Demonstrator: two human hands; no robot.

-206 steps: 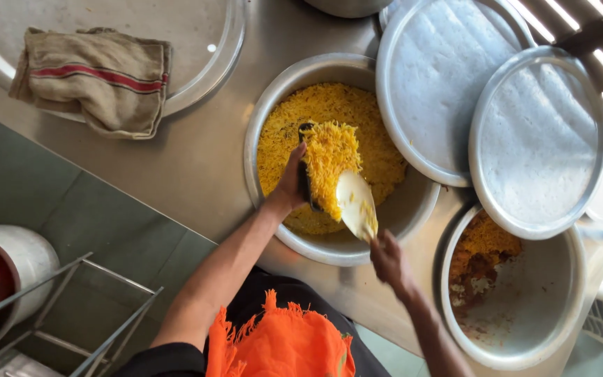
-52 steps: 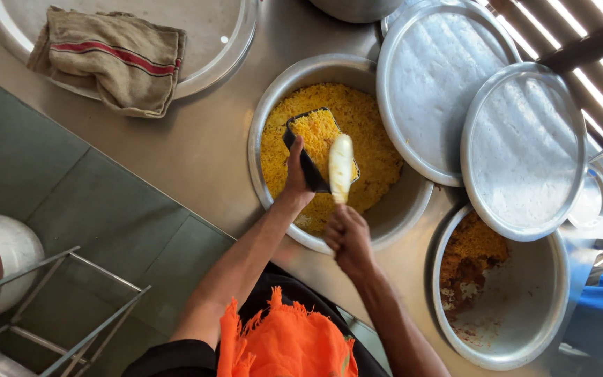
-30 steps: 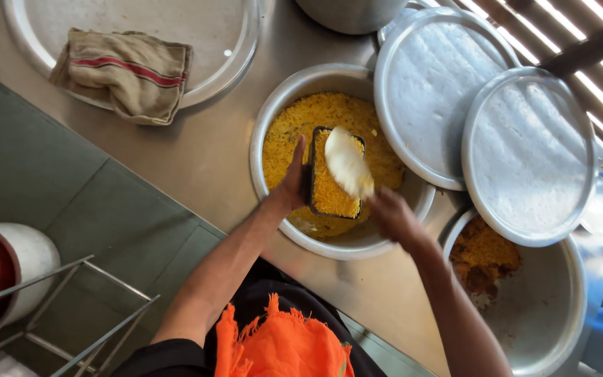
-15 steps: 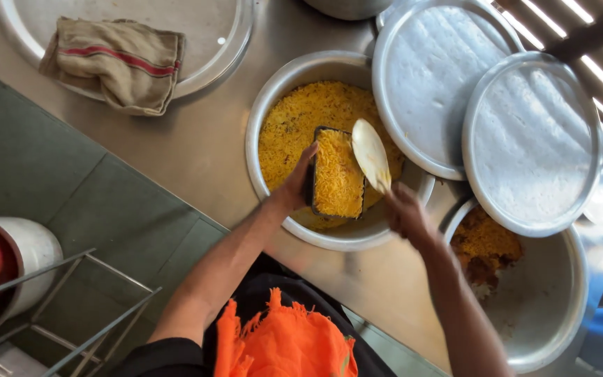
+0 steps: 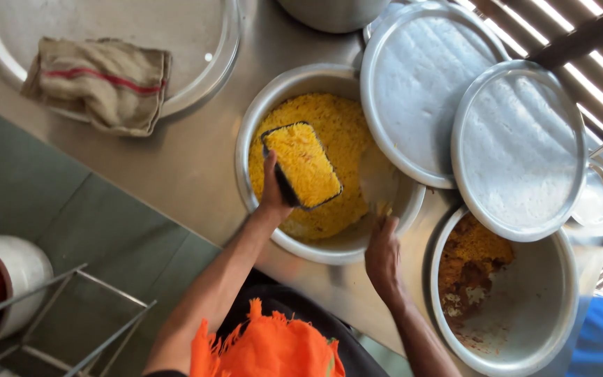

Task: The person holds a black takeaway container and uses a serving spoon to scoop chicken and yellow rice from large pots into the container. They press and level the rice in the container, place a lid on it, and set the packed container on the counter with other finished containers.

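The steel counter (image 5: 197,181) carried everything. A wide round tray (image 5: 211,77) at its far left corner held a folded tan cloth (image 5: 99,84) with a red stripe. In the middle sat the big steel pot (image 5: 329,248) of yellow rice (image 5: 340,126), and 2 flat round lids (image 5: 420,91) (image 5: 518,150) overlapped each other just to its right, the nearer one resting over the pot's rim. A 2nd pot (image 5: 525,314) stood below them, mostly scraped down, with brownish rice (image 5: 472,258) clinging to one side.

My left hand (image 5: 273,192) was closed around the near edge of a black rectangular container (image 5: 303,166), heaped full of rice and held over the pot. My right hand (image 5: 383,255) rested at the pot's rim, gripping what seemed to be a pale serving spoon (image 5: 380,183), though it was too blurred to be sure.
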